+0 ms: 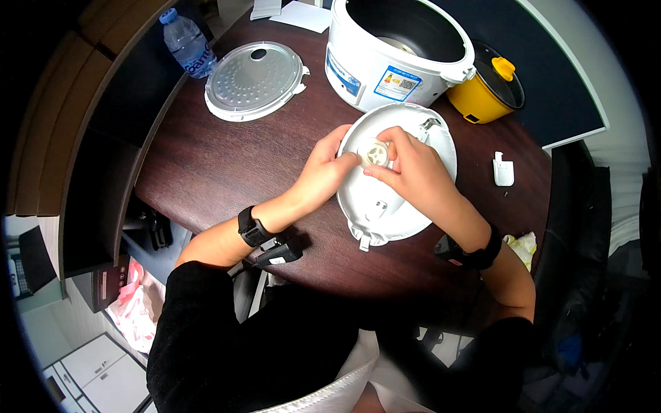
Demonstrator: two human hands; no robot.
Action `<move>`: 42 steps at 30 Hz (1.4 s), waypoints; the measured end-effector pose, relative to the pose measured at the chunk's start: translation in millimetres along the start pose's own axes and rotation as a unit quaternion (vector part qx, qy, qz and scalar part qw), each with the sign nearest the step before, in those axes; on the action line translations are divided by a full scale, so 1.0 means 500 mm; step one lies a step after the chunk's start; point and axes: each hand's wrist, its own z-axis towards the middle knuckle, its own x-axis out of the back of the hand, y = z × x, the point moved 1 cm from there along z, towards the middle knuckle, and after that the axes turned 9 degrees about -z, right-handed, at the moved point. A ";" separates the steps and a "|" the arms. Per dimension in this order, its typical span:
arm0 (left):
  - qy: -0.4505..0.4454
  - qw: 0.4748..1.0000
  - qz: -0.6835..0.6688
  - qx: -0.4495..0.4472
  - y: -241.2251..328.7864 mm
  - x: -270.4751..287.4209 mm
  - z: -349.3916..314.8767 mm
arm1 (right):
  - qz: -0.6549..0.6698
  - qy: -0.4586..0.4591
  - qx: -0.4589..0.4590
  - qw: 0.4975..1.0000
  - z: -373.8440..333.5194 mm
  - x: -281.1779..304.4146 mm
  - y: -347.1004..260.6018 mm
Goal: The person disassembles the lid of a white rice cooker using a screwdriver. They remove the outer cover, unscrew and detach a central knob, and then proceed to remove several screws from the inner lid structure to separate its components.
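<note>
The spoked round cap (376, 153), white, lay at your fingertips in the upper left part of the white lid shell (403, 213), whose hollow side faced up; being round, the cap showed no long axis, while the shell's longer line ran from near you to away, with its tabbed end toward you. Your right hand (416, 165) had the closer hold, in a narrow pinch, index finger curled at the cap's far right and thumb at its lower edge; your left hand (329, 162) came from the opposite side, thumb tip just at the cap's left edge and the rest of the hand against the shell's left rim; how firmly the left hand gripped could not be told, its fingers being largely out of sight. The metal latch (430, 125) stood just beyond your right knuckles.

Hidden or uncertain: the cap's right edge, under your fingers; whether it was seated in the shell or raised slightly; part of the shell's right side, behind your right hand and forearm; the bottom of the rice cooker body (375, 60), too dim to read clearly; a dark speck beside the small white plastic piece (504, 172), too small to identify.
</note>
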 end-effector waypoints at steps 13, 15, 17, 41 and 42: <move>-0.001 0.998 0.065 -0.014 0.014 -0.012 -0.002 | 0.026 0.011 0.009 1.000 0.000 -0.008 0.018; -0.005 0.997 0.070 -0.020 0.002 -0.008 0.000 | 0.071 -0.018 -0.003 0.997 0.000 -0.004 0.027; -0.001 0.996 0.089 -0.018 0.006 -0.011 0.000 | 0.101 -0.023 -0.007 0.995 0.001 -0.003 0.034; 0.020 0.999 0.019 0.032 0.002 -0.005 0.007 | 0.068 -0.006 0.025 0.997 -0.001 -0.008 0.033; 0.027 0.998 -0.006 0.048 0.003 -0.005 0.007 | 0.064 -0.008 0.021 0.998 0.001 -0.014 0.037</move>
